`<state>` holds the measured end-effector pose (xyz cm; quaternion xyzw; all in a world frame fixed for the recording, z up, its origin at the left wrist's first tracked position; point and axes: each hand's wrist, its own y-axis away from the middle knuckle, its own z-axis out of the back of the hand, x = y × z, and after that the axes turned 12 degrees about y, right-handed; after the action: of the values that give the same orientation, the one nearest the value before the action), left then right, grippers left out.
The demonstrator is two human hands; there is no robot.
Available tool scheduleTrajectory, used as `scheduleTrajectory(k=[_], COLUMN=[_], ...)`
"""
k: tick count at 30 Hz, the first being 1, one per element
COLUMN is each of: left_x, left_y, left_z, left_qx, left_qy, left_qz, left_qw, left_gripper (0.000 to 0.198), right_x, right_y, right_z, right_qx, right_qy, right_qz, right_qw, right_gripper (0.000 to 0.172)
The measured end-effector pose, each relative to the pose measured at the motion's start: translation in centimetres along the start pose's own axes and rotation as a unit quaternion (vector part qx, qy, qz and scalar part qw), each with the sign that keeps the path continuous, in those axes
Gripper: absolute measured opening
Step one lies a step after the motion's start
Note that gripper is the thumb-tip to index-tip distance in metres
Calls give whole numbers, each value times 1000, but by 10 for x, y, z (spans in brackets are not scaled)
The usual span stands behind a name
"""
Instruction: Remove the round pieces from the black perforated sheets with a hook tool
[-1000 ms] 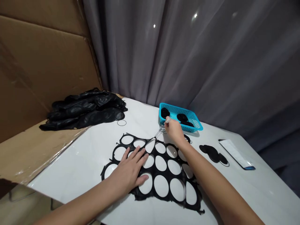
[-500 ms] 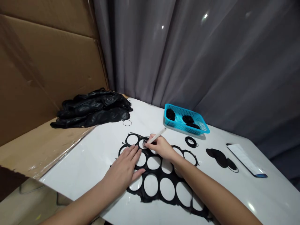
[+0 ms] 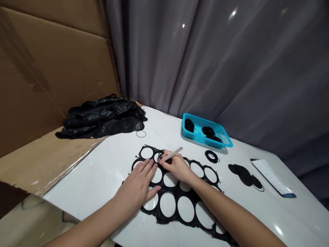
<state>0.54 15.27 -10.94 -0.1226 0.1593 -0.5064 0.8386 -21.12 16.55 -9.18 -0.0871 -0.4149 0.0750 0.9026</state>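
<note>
A black rubbery sheet point(image 3: 178, 190) with rows of large round holes lies flat on the white table. My left hand point(image 3: 137, 181) rests palm down on its left part, fingers stretched out. In my right hand point(image 3: 179, 167) is a slim white pen-like stick point(image 3: 173, 154), pinched between thumb and fingers and slanting up to the right. Its lower tip is hidden by the fingers, at a hole in the sheet's far row. Thin black loops point(image 3: 159, 156) gather at those fingertips; I cannot tell whether they are gripped too.
Beyond the hands stands a blue basket point(image 3: 205, 141) with black ring bundles. Right of it lie a black ring bundle point(image 3: 207, 158), black discs point(image 3: 245, 175) and a clipboard with paper point(image 3: 272, 176). Black sheets point(image 3: 102, 118) are piled at left by cardboard point(image 3: 59, 68); a thin ring point(image 3: 141, 131) lies near.
The white stick has tipped lower, and my right hand has shifted slightly while staying at the far row. My left hand keeps its place on the sheet. The whole view has moved a little.
</note>
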Motion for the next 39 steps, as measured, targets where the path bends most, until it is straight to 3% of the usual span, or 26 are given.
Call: scheduleTrajectory(k=[5,7,9,13,16,19,22,27,30,39], left_x=[1,1,0,-1,-1,1,3,5,4,-1], left_y=[-2,-3,-4,-4,-4,-1,6,19,20,19], left_z=[1,3,4,5,5,7,12,18,18,18], left_qx=[10,17,22,30,37,35,19,2,-3,-14], left_qy=[2,0,1,18,26,22,5,-5,-4,-53], left_qz=[1,4,10,25,27,25,27,41,41,37], left_qw=[1000,1000,1000,999,999,999,999,999,999,998], left_gripper=[62,62,62,61,63,64,65,65,65,65], right_x=[-3,-9,-16,-30,-31,-21,-4,17,20,17], right_y=[13,8,-9,-53,-75,-80,-71,-46,-39,-37], right_z=[-13,-11,3,55,79,66,28,-17,-24,-29], right_qx=[-35,-38,-77,-218,-249,-194,-94,37,56,39], right_qy=[175,235,260,266,243,185,105,-24,-65,-54], right_qz=[173,200,178,56,-10,-39,-41,-9,0,29], right_qw=[969,951,946,937,937,963,989,999,996,997], right_gripper=[14,12,12,13,14,17,20,21,20,16])
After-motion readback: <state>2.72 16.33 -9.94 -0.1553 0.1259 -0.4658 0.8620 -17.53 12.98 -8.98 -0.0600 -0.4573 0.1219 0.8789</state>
